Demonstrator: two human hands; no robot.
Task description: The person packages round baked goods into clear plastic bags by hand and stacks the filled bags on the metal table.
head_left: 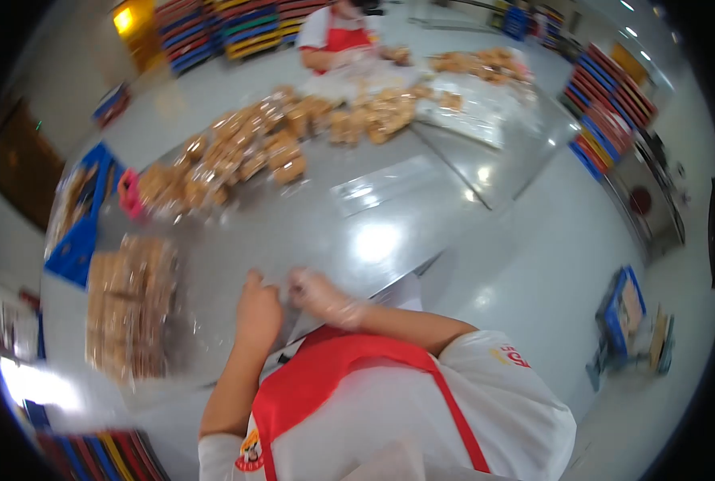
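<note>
My left hand [259, 311] is above the near edge of the steel table [293, 228], its fingers curled in. Close to its right is my right hand [319, 295], in a clear plastic glove, with its fingers bent together. Between the two hands there is a small gap. Whatever either hand holds, if anything, is too blurred to make out. To the left of my hands lies a block of clear packs with light brown contents [131, 309], set in rows. Farther back, a long heap of wrapped brown food packs [249, 140] spreads across the table.
A flat clear plastic sheet [385, 186] lies mid-table. At the left edge are a blue crate [81, 220] and a pink object [130, 193]. Across the table a co-worker [345, 40] in a red apron stands beside white bags [469, 112]. Stacked coloured trays [606, 100] stand at right.
</note>
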